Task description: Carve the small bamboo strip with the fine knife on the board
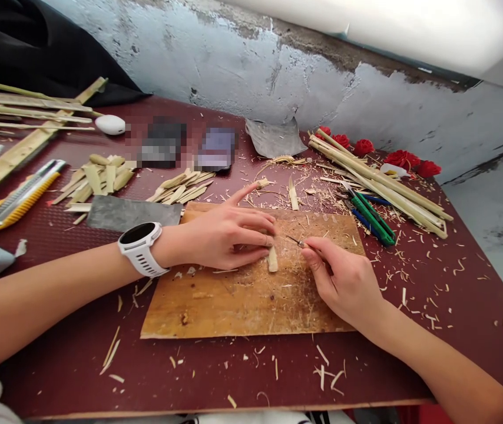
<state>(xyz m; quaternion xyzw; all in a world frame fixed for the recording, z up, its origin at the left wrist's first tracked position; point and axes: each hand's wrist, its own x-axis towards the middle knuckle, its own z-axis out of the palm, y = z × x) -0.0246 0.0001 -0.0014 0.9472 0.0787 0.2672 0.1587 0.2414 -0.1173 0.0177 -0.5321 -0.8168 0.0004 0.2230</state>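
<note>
Left hand [227,235] pins a small bamboo strip [272,259] flat on the wooden board [242,300], fingers extended. Right hand [344,282] pinches a thin blade [295,240], tip just beside the left fingertips [269,240]. Risk: blade slipping on the grain could nick those fingertips.

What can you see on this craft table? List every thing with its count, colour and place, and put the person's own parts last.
wooden board: one, tan, table centre
bamboo piece: one, pale, on board under left fingers
small blade: one, thin, dark, in right fingers
bamboo slips: two heaps, pale, behind board
bamboo strips: one bundle, pale, right rear
paper roses: several, red, by wall
cutters: green and blue handles, right of board
utility knife: one, yellow, left
watch: one, white, left wrist
left hand: pressing bamboo piece
right hand: pinching blade
</note>
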